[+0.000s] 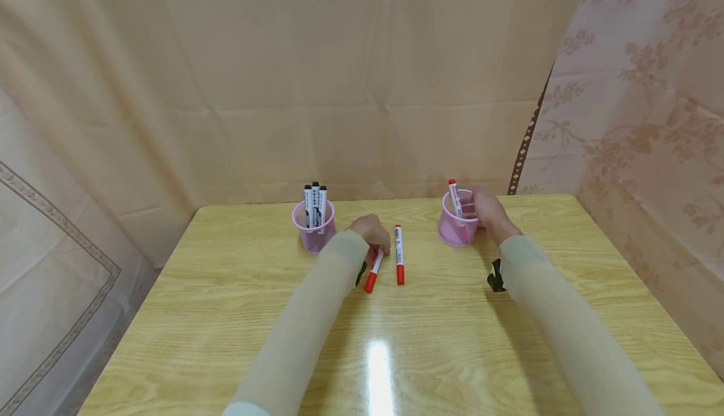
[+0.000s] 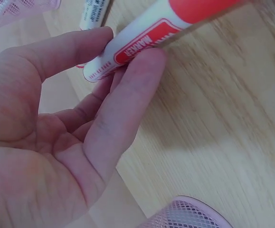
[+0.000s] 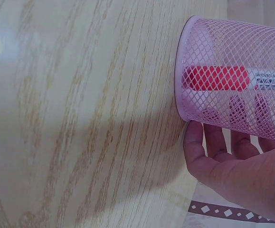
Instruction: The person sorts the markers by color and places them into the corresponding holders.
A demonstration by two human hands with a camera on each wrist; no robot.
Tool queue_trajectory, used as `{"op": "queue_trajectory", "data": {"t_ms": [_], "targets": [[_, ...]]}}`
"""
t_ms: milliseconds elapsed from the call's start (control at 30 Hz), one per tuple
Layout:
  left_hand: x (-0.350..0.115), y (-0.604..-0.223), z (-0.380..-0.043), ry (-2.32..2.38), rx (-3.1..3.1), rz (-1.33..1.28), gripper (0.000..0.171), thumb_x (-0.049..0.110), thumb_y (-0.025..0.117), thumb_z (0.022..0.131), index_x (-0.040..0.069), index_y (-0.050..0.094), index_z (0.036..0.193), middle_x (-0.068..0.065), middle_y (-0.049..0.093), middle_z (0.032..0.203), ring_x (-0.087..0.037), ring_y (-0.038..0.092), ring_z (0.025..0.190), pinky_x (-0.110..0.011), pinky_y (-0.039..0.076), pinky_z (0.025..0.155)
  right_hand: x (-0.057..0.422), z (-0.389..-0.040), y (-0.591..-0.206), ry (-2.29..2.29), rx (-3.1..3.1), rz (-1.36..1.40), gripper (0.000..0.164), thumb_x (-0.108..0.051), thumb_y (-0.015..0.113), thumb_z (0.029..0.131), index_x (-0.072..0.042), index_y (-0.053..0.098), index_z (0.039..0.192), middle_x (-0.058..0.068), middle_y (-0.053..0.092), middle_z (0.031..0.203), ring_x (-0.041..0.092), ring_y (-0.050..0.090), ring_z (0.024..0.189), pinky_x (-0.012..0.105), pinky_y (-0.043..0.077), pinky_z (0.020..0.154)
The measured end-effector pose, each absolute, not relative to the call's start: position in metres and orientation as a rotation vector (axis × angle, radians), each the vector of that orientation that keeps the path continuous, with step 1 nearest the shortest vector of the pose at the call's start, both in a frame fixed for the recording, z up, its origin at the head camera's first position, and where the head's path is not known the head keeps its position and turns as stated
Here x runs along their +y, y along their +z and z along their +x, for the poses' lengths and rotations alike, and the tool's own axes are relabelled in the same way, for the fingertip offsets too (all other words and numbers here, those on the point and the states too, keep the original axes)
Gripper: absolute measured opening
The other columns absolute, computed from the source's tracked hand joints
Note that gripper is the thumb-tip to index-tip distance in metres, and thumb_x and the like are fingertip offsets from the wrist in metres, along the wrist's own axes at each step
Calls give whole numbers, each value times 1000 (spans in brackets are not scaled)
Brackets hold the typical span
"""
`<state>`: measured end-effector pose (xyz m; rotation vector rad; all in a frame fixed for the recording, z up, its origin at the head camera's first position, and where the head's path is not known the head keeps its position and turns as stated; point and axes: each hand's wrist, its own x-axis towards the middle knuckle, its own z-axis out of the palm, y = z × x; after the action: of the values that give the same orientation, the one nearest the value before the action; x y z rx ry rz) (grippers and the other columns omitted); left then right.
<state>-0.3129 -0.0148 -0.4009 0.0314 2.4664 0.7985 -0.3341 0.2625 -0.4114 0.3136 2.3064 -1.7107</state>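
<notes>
My left hand (image 1: 370, 230) pinches a red-capped marker (image 1: 374, 270) between thumb and fingers, above the wood-grain table. The left wrist view shows this marker (image 2: 144, 40) slanting up from the fingertips, its red cap pointing away from the hand. Just right of it lies a second red marker (image 1: 399, 254). Farther right, my right hand (image 1: 492, 215) holds a pink mesh pen cup (image 1: 452, 235) by its right side. Its fingers (image 3: 215, 142) reach behind the mesh near the base. Inside that cup leans another red marker (image 3: 218, 78), cap down.
Left of my left hand stands another pink mesh cup (image 1: 317, 240) with several black-capped markers (image 1: 315, 205) upright in it. Beige cloth (image 1: 339, 89) hangs behind the table's (image 1: 441, 353) far edge, and a floral cloth (image 1: 650, 120) hangs at the right.
</notes>
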Motion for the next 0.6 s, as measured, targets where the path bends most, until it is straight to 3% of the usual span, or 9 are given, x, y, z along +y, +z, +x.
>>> {"op": "queue_trajectory", "data": {"t_ms": [133,333,600], "targets": [[-13,-395,-308,794,2441,71,13,5,73,86,-5,71,79,-22,71,80,-21,63,54,-26,54,49,263,-334,-410,-1703,2311,317,76,-49,5,106,2,41,150,22,42,152,37,42,136,49,41,106],[-10,-390,-304,859,2380,30,13,3,71,87,-9,71,91,-23,72,87,-26,67,66,-38,61,77,263,-333,-410,-1718,2300,311,79,-50,3,106,3,39,151,24,41,152,37,43,135,48,41,106],[-10,-388,-307,1017,2259,-48,9,5,72,87,-2,66,89,-14,66,80,-20,63,61,-34,61,69,264,-334,-412,-1710,2302,321,77,-50,6,106,1,41,151,23,43,151,37,43,135,50,39,108]]}}
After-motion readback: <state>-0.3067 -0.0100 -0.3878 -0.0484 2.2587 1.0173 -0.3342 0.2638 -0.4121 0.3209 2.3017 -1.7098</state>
